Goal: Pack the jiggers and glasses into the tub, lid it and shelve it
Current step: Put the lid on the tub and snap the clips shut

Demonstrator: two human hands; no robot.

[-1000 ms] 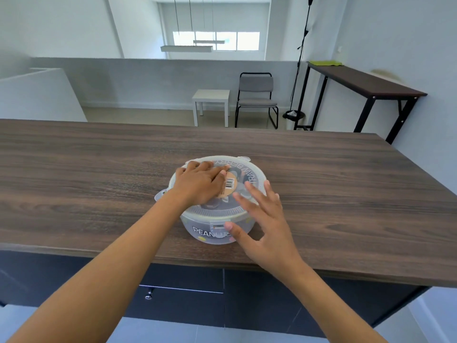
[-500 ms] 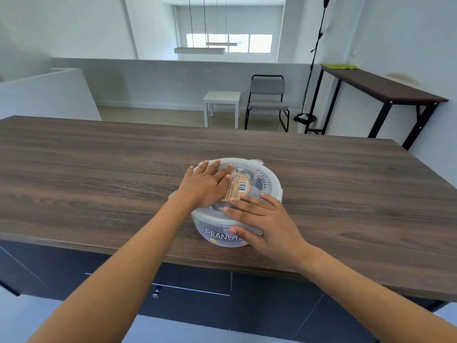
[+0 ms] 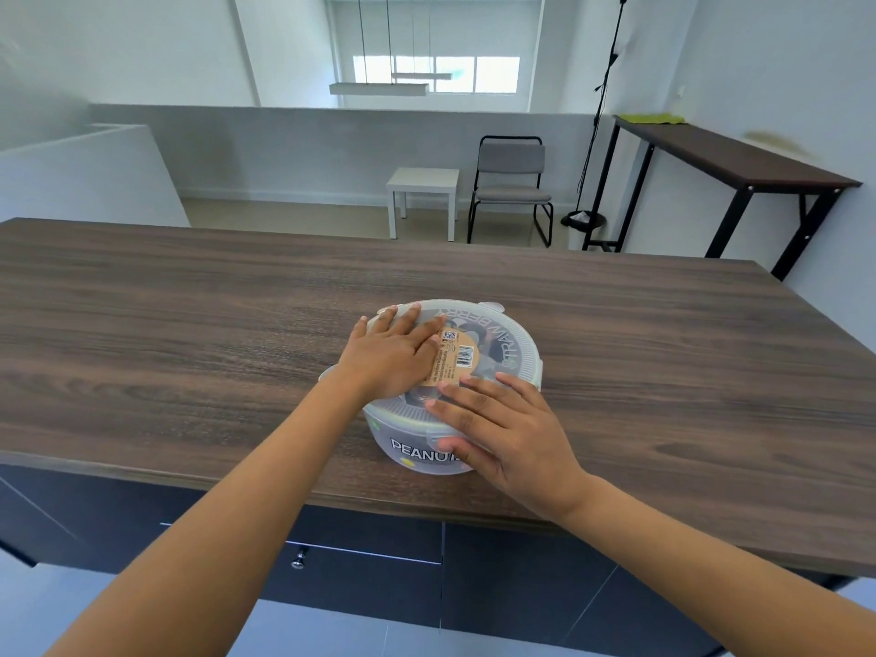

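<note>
Dark wood counter [image 3: 189,353]: bears one item only, the tub, near the person's edge, a little right of centre.
Tub [image 3: 417,443]: round, translucent, printed "PEANUT" on the near wall; dark shapes show faintly through it, so the jiggers and glasses seem already inside, though I cannot pick them out.
Lid [image 3: 516,343]: seated on the tub, tan barcode label at centre, clip tabs at the rim.
Left hand [image 3: 388,358]: flat, palm down on the lid's left half, fingers spread, pressing and not closed round anything.
Right hand [image 3: 512,429]: a second ago it hovered off the near rim with fingers raised; now it lies on the lid's near right edge, thumb curled down onto the front clip, a loose grip on rim and wall.
Meaning: judged as sealing under way; packing done, shelving left.
Tub versus grip: directly beneath both palms, touching both.
</note>
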